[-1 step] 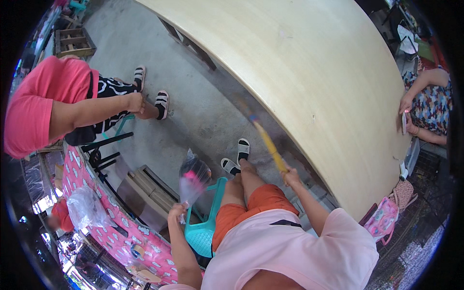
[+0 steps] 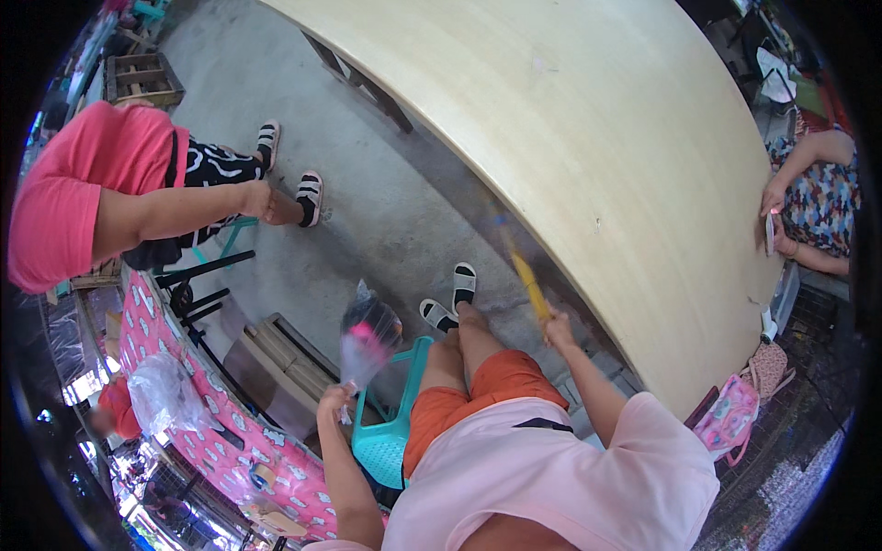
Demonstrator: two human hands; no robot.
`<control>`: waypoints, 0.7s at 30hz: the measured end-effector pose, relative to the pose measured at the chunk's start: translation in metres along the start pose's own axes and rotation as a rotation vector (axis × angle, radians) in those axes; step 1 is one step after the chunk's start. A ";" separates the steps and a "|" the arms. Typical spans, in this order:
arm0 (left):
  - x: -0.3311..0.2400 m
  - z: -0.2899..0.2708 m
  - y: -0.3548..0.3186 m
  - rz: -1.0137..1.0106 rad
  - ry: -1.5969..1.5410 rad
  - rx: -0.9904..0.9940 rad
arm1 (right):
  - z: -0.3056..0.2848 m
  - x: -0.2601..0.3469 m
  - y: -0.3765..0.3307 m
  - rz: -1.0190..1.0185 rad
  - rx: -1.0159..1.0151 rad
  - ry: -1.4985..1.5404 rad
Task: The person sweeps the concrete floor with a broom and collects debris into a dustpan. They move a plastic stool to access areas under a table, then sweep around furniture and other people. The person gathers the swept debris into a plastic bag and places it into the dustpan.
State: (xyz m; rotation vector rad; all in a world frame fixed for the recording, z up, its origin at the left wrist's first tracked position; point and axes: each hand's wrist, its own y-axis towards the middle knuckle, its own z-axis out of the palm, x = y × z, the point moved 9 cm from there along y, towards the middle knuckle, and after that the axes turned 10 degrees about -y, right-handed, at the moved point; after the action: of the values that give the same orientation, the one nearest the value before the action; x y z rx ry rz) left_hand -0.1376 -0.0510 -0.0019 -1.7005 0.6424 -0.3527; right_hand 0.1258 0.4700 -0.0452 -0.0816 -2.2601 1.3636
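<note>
Hands are both raised and each is closed around something. The left hand (image 2: 335, 399) grips the gathered neck of a clear plastic bag (image 2: 367, 340), which stands up above the fist; something pink shows inside it. The bag hangs in the air over the grey concrete floor (image 2: 386, 202), near a teal plastic stool (image 2: 390, 432). The right hand (image 2: 556, 329) is closed on the lower end of a yellow stick (image 2: 525, 275), which points up and to the left, along the edge of the big pale wooden table (image 2: 588, 119). Another person in a pink shirt (image 2: 78, 184) bends at the left. A pink patterned cloth (image 2: 211, 432) lies below the bag.
</note>
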 end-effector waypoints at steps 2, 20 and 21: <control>-0.008 -0.019 -0.001 0.056 -0.159 -0.040 | 0.017 0.008 0.043 0.002 0.067 0.285; -0.125 -0.098 0.068 0.272 0.131 -0.037 | 0.118 0.001 -0.105 0.040 0.266 0.086; -0.128 -0.103 0.074 0.279 0.154 -0.016 | 0.106 -0.011 -0.113 0.118 0.179 0.176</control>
State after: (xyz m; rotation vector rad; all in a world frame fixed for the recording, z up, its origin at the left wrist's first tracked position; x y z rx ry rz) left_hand -0.3137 -0.0669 -0.0359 -1.5826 0.9856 -0.2820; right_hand 0.1109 0.3239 0.0060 -0.2665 -2.0081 1.5496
